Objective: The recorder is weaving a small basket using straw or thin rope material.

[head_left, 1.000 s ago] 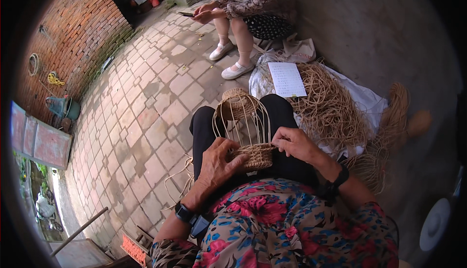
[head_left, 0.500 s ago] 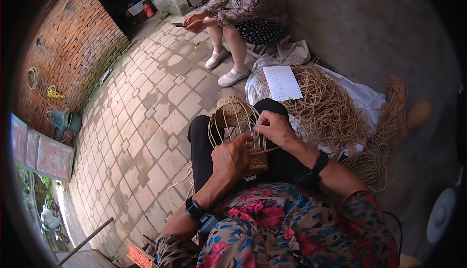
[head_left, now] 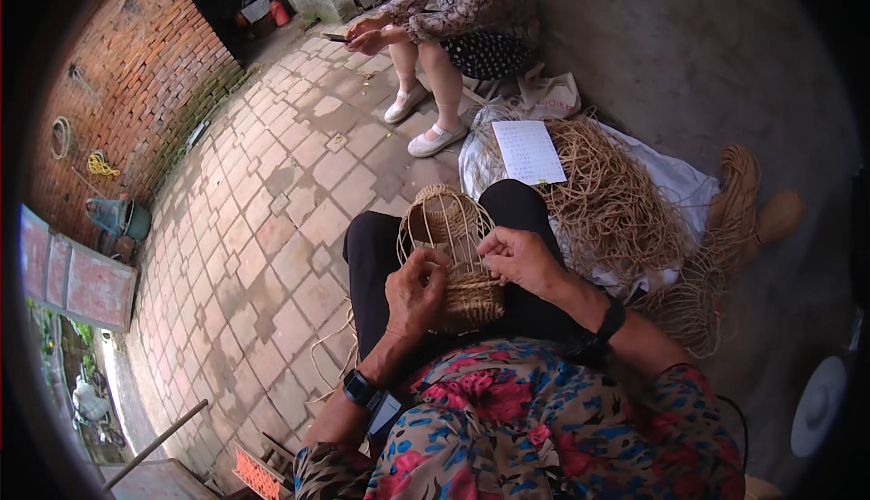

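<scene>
Left hand (head_left: pixel 419 293): fingers curled in, thumb and fingertips bunched close together at the basket's left side. Couldn't tell if a strand was pinched.

Right hand (head_left: pixel 521 260): half-closed, thumb and index nearly meeting at the basket's right side, just above the near woven band. Grip on a cord couldn't be confirmed; fingertips too small to read.

Woven basket (head_left: pixel 471 305) sat between both hands, on the black trousers (head_left: pixel 361 251) of the lap. Near band was woven; bare ribs ran beyond the hands to a rounded woven far end (head_left: pixel 441 216).

Watch (head_left: pixel 358 387) on left wrist, black band (head_left: pixel 613 317) on right wrist. Loose strands lay left of the left hand, by the thigh.

Right of and beyond the right hand: tangled cord pile (head_left: pixel 616 196) on white sheeting (head_left: pixel 693 192), with a written-on paper (head_left: pixel 530 151) on top. Farther beyond both hands, a seated person (head_left: pixel 471 10) held a dark flat device (head_left: pixel 335 38).
</scene>
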`<state>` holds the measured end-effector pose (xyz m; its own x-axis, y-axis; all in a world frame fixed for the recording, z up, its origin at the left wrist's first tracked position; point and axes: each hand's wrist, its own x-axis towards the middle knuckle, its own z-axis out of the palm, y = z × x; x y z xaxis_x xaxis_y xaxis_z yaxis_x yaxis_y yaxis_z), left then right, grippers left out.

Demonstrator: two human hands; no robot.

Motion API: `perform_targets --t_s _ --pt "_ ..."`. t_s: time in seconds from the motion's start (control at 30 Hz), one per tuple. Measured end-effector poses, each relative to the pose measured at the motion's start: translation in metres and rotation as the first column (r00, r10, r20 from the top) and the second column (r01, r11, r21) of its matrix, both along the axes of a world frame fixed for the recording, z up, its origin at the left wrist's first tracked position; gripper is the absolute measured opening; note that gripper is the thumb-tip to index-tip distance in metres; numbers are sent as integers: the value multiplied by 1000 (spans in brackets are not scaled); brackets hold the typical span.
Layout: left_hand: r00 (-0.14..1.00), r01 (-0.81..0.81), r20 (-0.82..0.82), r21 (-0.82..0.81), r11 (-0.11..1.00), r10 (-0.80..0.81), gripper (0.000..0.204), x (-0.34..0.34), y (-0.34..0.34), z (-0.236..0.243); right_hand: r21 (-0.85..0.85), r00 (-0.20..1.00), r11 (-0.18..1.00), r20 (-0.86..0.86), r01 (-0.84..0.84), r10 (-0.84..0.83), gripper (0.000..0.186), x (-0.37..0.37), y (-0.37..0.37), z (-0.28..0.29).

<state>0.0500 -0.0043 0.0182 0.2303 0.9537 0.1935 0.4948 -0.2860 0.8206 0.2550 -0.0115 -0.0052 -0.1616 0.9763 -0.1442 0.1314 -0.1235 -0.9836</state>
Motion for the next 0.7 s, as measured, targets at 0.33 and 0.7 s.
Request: perform_targets --t_s 0.33,0.7 --pt "985 161 -30 -167 973 -168 14 -15 -2 11 345 895 935 439 -82 -84 13 12 -7 -4" --pt "727 558 -600 230 798 -335 12 34 19 19 25 867 994 490 -110 84 15 15 0 3"
